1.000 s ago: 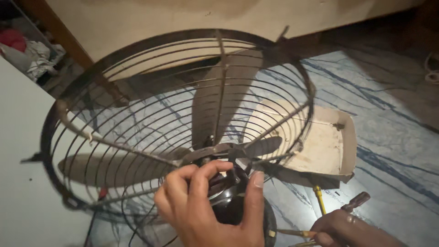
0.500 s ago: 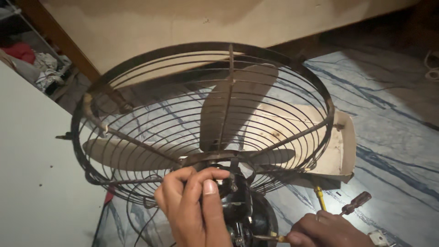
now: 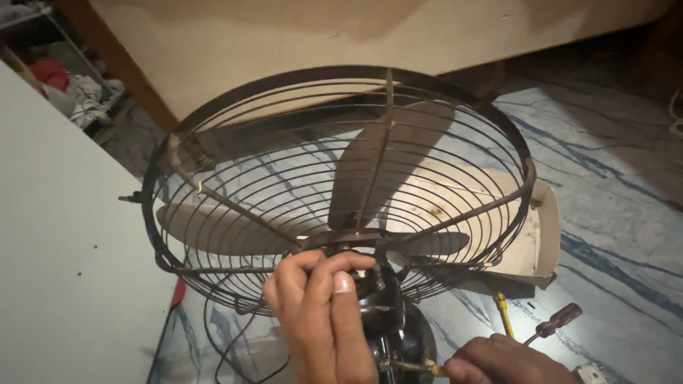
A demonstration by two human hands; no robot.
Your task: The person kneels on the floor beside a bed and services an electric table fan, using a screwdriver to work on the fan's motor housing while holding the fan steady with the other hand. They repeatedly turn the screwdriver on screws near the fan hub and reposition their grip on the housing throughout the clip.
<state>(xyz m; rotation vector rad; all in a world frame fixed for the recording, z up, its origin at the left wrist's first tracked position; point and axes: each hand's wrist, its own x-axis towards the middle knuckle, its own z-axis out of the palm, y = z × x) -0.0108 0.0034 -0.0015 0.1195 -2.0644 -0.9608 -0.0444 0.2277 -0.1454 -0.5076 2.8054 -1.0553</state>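
Dark wire-caged fan [image 3: 341, 192], tilted, blades grey.

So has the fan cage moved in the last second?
Yes. The fan cage has swung right and up, now covering more of the white cardboard tray lying on the floor.

1 head view looks steeply down, close over the fan cage [image 3: 341, 192].

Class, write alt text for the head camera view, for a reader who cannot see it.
A left hand grips the dark motor behind a round wire fan guard. The right hand holds a slim tool to the motor. Screwdrivers lie on the marbled floor.
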